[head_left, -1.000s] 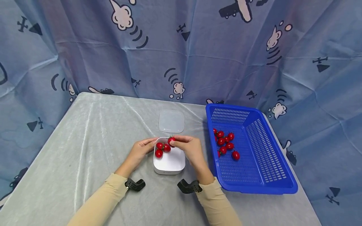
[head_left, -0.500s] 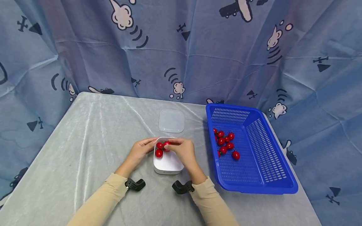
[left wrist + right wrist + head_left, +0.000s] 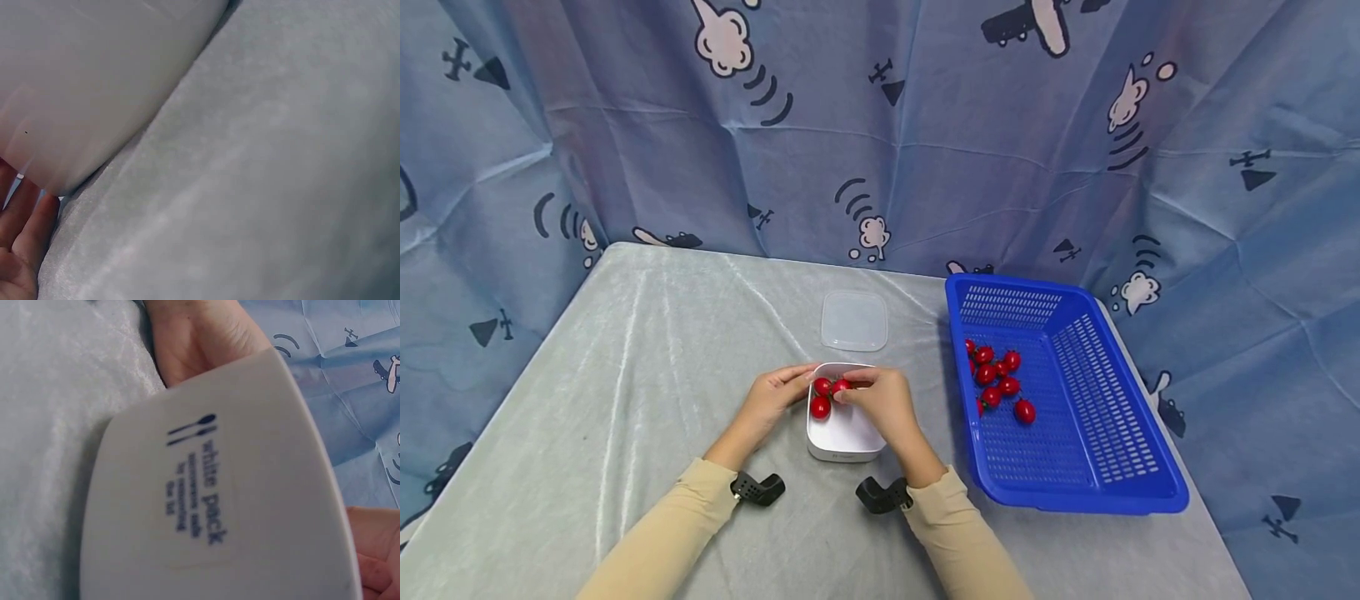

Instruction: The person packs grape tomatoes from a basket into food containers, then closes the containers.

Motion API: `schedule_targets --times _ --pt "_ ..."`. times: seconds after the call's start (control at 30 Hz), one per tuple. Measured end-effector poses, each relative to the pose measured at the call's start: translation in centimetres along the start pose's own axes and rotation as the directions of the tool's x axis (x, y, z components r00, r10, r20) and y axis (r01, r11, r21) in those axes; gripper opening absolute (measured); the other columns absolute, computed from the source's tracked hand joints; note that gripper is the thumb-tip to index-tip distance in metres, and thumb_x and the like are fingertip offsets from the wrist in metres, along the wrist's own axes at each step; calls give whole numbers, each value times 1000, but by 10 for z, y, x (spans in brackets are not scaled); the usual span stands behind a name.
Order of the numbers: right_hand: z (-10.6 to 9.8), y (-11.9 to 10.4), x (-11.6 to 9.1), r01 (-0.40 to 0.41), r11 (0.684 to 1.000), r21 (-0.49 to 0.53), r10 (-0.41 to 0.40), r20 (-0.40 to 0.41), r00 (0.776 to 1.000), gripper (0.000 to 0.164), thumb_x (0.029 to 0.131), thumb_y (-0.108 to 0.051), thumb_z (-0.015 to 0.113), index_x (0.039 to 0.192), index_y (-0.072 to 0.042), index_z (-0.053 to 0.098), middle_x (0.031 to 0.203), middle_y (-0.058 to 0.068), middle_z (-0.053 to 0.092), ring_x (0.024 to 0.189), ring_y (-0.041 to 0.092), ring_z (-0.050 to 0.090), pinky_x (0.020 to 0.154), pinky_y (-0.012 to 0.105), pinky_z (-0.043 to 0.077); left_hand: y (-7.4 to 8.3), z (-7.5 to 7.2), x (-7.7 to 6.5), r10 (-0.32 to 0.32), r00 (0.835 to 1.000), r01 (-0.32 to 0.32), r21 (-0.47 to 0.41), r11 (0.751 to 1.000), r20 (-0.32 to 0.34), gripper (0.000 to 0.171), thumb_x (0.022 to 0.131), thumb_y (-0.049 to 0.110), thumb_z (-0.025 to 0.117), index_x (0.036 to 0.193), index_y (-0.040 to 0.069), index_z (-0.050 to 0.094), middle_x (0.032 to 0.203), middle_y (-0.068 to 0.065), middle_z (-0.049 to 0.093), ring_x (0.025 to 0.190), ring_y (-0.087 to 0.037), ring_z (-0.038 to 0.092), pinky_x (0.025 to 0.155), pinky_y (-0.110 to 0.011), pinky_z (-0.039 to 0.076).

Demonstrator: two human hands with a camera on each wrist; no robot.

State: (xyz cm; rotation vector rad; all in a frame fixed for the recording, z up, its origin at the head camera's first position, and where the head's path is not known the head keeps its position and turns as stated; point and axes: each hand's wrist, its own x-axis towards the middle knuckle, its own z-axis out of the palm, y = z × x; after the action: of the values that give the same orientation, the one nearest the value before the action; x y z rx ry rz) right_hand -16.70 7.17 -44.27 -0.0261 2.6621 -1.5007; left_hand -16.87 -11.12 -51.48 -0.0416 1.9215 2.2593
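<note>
A white square food container (image 3: 848, 433) stands on the table between my hands. My left hand (image 3: 777, 393) holds its far left corner, fingers along the outer wall and thumb at the rim; the left wrist view shows some fingers (image 3: 31, 219) against that wall. My right hand (image 3: 883, 402) reaches over the right rim and pinches a red cherry tomato (image 3: 840, 386), partly hidden by thumb and fingers. Two more cherry tomatoes (image 3: 821, 407) show at the container's left side. In the right wrist view the container's printed side (image 3: 262, 456) hides much of both hands.
A blue plastic basket (image 3: 1090, 500) stands at the right with several cherry tomatoes (image 3: 1010, 386) along its left side. A translucent lid (image 3: 854, 321) lies behind the container. A patterned blue curtain (image 3: 812, 150) hangs beyond the grey cloth-covered table (image 3: 677, 375).
My right hand has moved left and down with the cherry tomato, from over the container's far rim to beside the other tomatoes. My left hand has stayed at the corner.
</note>
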Motion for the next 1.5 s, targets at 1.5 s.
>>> schedule_targets --times 1.5 --pt "-160 -30 12 -39 963 266 97 -209 973 45 82 -28 82 119 -4 72 89 -21 72 93 1 69 85 14 56 0 0 1 -43 999 43 12 999 -24 40 98 17 62 132 -5 60 131 -12 66 100 4 65 94 -17 53"
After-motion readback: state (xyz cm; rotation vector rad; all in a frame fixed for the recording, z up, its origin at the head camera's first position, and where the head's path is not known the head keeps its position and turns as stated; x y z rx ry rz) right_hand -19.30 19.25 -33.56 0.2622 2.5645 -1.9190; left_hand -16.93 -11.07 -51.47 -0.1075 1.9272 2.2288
